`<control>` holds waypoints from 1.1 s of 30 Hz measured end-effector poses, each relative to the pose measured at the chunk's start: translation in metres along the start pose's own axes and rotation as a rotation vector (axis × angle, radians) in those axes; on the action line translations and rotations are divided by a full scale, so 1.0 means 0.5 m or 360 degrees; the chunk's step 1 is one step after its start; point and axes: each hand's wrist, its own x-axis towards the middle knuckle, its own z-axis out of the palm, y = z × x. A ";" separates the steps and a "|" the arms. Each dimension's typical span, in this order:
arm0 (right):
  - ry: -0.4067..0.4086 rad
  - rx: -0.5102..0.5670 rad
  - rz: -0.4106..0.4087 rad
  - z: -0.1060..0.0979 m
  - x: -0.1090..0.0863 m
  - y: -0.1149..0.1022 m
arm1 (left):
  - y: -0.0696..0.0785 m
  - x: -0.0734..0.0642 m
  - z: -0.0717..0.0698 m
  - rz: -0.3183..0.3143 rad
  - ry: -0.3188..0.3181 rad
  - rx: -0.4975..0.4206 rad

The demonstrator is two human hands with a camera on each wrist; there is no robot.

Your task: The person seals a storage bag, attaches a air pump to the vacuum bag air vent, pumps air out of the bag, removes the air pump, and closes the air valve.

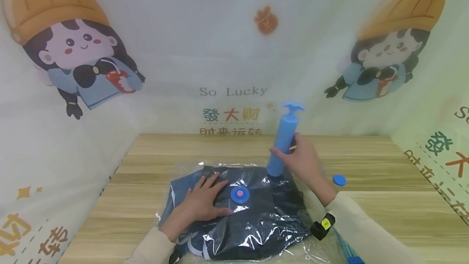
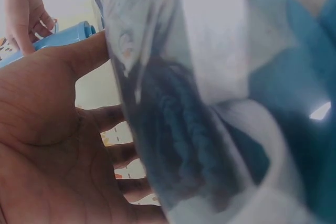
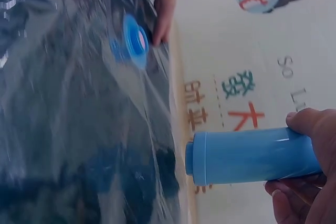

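A clear vacuum storage bag (image 1: 256, 231) with dark blue clothing folded inside lies on the table. On its top is a round blue valve (image 1: 239, 194) with a pink centre. My left hand (image 1: 205, 199) rests on the bag just left of the valve, fingers spread and straight. In my right hand (image 1: 302, 162) is a blue hand pump (image 1: 283, 141), gripped round its barrel and held nearly upright over the bag's far right part. The pump's handle points up. In the right wrist view, the pump's nozzle end (image 3: 190, 158) faces the bag, apart from the valve.
A round blue cap (image 1: 339, 180) lies on the wooden table (image 1: 366, 215) right of the bag. Near the front right edge is a blue slider piece (image 1: 355, 260) by the bag's edge. Printed cloth (image 1: 176, 31) hangs behind and beside the table.
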 end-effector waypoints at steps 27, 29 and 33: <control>-0.0181 0.0063 -0.0130 0.112 -0.039 -0.078 | 0.002 0.003 0.000 -0.0016 -0.0012 0.0034; -0.0186 0.0048 -0.0149 0.114 -0.045 -0.082 | 0.002 0.004 0.000 -0.0019 -0.0015 0.0033; -0.0191 0.0077 -0.0179 0.124 -0.054 -0.084 | 0.003 0.004 -0.001 -0.0024 -0.0017 0.0033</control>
